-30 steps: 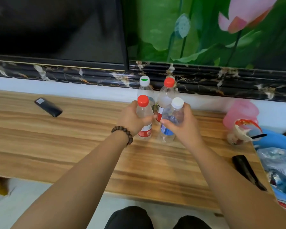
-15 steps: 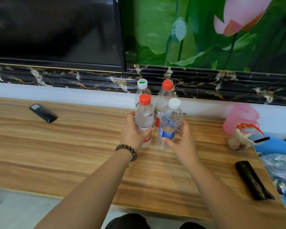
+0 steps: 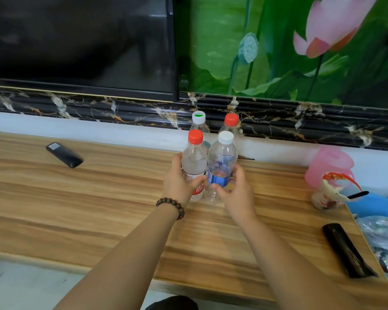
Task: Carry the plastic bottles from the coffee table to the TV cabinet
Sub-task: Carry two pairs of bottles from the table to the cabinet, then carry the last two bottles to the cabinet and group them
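- The left hand (image 3: 179, 182) wraps the lower body of the red-capped bottle (image 3: 194, 162), thumb across its red label; the fingers behind the bottle are hidden.
- The right hand (image 3: 238, 193) cups the white-capped bottle (image 3: 221, 164) loosely, thumb tip at the blue label, fingers spread beside it; I cannot tell whether it grips or only touches.
- Both bottles stand upright and touching on the wooden cabinet top (image 3: 99, 198), clear and apparently empty.
- Just behind the red-capped bottle stands a bottle with a white cap and green patch (image 3: 198, 118); behind the white-capped one, a second red-capped bottle (image 3: 231, 121). Their bodies are mostly hidden.
- The red label's print is partly covered and unreadable; so is the small writing on the green-patched cap.
- Well left of the bottles lies a dark remote (image 3: 64, 155).
- Right of them stand a pink jug (image 3: 328, 166) and a torn paper cup (image 3: 327, 193); nearer the edge lies a black case (image 3: 347, 251).
- A blue basin (image 3: 372, 206) is cut off by the frame.
- A bead bracelet (image 3: 171, 205) circles the left wrist.
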The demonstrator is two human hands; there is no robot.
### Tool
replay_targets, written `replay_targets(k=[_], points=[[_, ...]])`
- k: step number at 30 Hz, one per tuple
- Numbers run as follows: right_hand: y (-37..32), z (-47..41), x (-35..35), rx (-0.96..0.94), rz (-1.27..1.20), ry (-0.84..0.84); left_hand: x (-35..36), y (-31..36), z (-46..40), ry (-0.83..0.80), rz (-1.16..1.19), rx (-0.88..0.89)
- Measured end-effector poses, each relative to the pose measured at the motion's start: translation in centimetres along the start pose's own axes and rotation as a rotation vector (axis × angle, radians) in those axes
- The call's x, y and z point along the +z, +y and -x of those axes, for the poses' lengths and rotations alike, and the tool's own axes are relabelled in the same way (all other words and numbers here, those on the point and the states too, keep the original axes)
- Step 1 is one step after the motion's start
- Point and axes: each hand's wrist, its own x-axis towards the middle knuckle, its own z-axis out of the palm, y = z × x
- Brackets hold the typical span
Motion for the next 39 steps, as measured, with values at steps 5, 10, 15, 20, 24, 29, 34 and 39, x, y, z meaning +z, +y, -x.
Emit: replay_targets(k=[5,10,15,20,24,29,34,39], points=[[-0.3,-0.4,-0.1,0.023,0.022,0.01,0.5,0.1,-0.7,-0.008,-0.038,-0.012],[-0.6,-0.3,-0.2,0.03,0.011,-0.002,0.7,-0.1,-0.8,-0.027,-0.053,-0.001],[-0.1,-0.1,0.1,0.015,-0.012,-0.005,0.9,-0.3,-0.7,-0.065,-0.025,-0.01],[-0.9,0.9,-0.7,0.064,0.036,-0.031,0.2,0.4,0.3,-0.12,-0.047,-0.129],[-4.1,3.6,-3.3,0.196,0.224,-0.082,-3.0,4.5,3.4,-0.19,-0.311,-0.253],[-10.7,7.0,-7.7,0.197,0.433,-0.258,-8.9,11.5,7.1,-0.28,-0.575,-0.216],[-20.8,9.9,-12.4,0.101,0.504,-0.392,-15.3,20.0,10.3,-0.386,-0.725,-0.231],[-30.3,12.8,-15.9,0.015,0.538,-0.48,-21.5,28.5,13.3,-0.36,-0.778,-0.253]])
